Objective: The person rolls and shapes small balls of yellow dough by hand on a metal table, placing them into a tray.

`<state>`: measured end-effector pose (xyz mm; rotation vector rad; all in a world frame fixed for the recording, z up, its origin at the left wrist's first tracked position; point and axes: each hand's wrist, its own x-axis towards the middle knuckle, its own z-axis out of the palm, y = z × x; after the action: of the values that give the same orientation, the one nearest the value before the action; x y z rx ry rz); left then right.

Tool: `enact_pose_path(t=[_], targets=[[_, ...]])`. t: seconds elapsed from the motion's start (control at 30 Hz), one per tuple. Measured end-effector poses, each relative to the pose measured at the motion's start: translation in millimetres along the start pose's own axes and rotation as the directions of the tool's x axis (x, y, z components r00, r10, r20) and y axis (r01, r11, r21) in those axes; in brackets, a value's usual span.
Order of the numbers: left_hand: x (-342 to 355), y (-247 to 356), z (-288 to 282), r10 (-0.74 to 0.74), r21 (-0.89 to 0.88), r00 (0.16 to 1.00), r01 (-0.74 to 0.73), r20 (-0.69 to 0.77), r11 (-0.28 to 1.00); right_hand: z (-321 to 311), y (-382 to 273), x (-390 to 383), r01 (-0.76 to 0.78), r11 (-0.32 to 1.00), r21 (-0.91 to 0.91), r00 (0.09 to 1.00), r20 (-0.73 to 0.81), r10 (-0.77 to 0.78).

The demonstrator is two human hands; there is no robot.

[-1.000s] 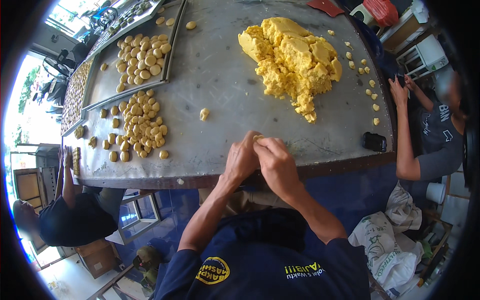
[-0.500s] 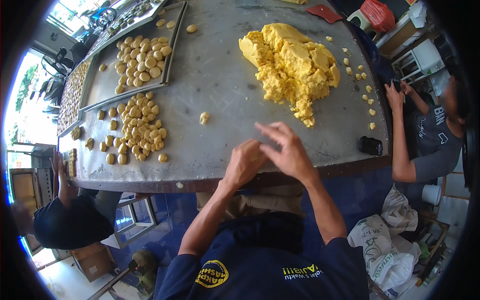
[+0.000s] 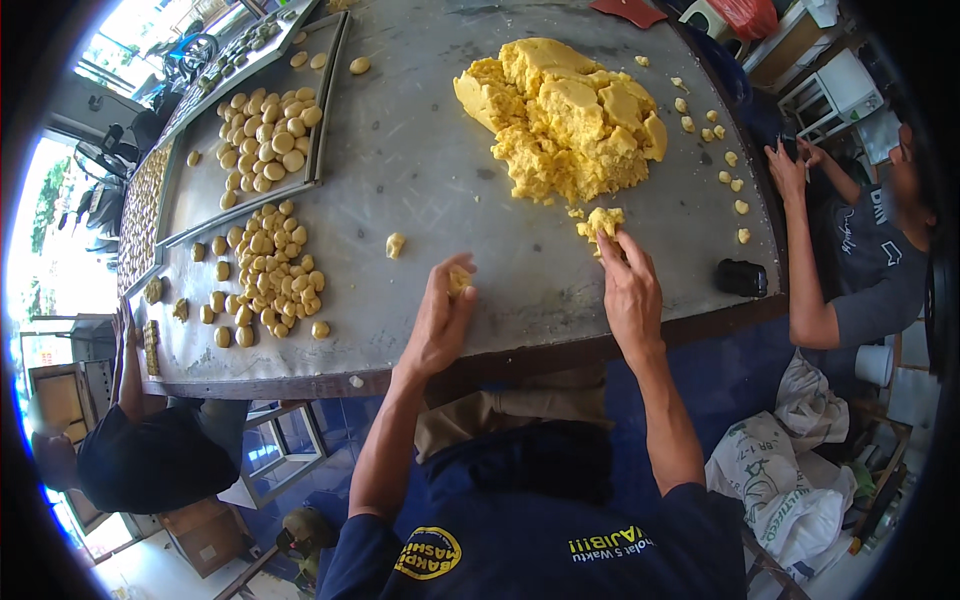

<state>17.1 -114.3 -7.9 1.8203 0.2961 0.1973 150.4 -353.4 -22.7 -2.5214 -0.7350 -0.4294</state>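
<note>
A large crumbly mound of yellow dough (image 3: 570,120) lies on the metal tabletop (image 3: 440,150) ahead of me, right of the middle. My right hand (image 3: 632,300) pinches a small loose clump of yellow dough (image 3: 600,222) at the mound's near end, thumb mostly hidden. Near the table's front edge, my left hand (image 3: 436,318) is curled palm inward around a small piece of yellow dough (image 3: 459,281). A single pale dough lump (image 3: 396,245) lies beyond it to the left. Farther left is a heap of round tan dough balls (image 3: 270,260).
A metal tray (image 3: 322,120) holding more dough balls is at the far left. Small yellow lumps (image 3: 725,177) line the right side, near a black object (image 3: 740,278). One person (image 3: 150,450) is at the left end; another (image 3: 850,240) sits at the right.
My hands were together over the front edge and have parted. The right one has moved right to the yellow dough; the left has shifted left. The view has shifted slightly.
</note>
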Motion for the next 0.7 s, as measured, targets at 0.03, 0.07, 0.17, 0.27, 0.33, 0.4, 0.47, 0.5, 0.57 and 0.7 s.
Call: enact_pose_path(t=[0.03, 0.07, 0.17, 0.27, 0.33, 0.4, 0.47, 0.5, 0.57, 0.7], targets=[[-1.4, -1.8, -6.0, -0.061, 0.017, 0.997, 0.061, 0.050, 0.998, -0.6, -0.3, -2.5, 0.003, 1.000, 0.000, 1.000, -0.003, -0.003], [-1.7, -3.9, -10.1, -0.123, 0.037, 0.987, 0.120, 0.099, 0.992, 0.3, -0.6, -1.8, -0.014, 0.999, 0.038, 1.000, 0.004, 0.014], [1.8, -9.2, -5.5, 0.154, 0.316, 0.984, -0.173, 0.086, 0.933, 2.3, -2.4, 8.7, -0.049, 0.994, 0.102, 0.999, 0.013, 0.048], [8.4, -6.2, -4.0, 0.346, 0.558, 0.936, -0.321, 0.063, 0.765, 5.3, -3.8, 16.5, -0.065, 0.990, 0.124, 0.998, 0.000, 0.065], [11.0, -5.4, -9.2, 0.334, 0.607, 0.942, -0.271, 0.010, 0.747, 0.1, 1.7, 23.5, -0.087, 0.977, 0.196, 0.996, 0.002, 0.088], [11.3, -8.3, -17.6, 0.281, 0.590, 0.957, -0.186, -0.072, 0.786, -8.0, 4.2, 31.3, -0.240, 0.906, 0.349, 0.971, 0.080, 0.226], [9.1, -11.7, -17.4, 0.283, 0.535, 0.947, -0.162, -0.152, 0.829, -4.6, 17.3, 36.6, -0.363, 0.784, 0.503, 0.930, 0.147, 0.336], [7.0, -13.0, -17.6, 0.281, 0.505, 0.940, -0.152, -0.191, 0.850, -2.7, 22.3, 37.9, -0.409, 0.703, 0.582, 0.910, 0.206, 0.360], [4.2, -12.1, -17.7, 0.302, 0.515, 0.935, -0.170, -0.185, 0.840, -7.6, 22.9, 47.9, -0.483, 0.520, 0.704, 0.870, 0.320, 0.375], [40.1, 7.2, -36.7, 0.228, 0.649, 0.973, -0.153, -0.032, 0.745, -5.7, 0.6, 58.1, -0.222, 0.886, 0.408, 0.967, 0.205, 0.148]])
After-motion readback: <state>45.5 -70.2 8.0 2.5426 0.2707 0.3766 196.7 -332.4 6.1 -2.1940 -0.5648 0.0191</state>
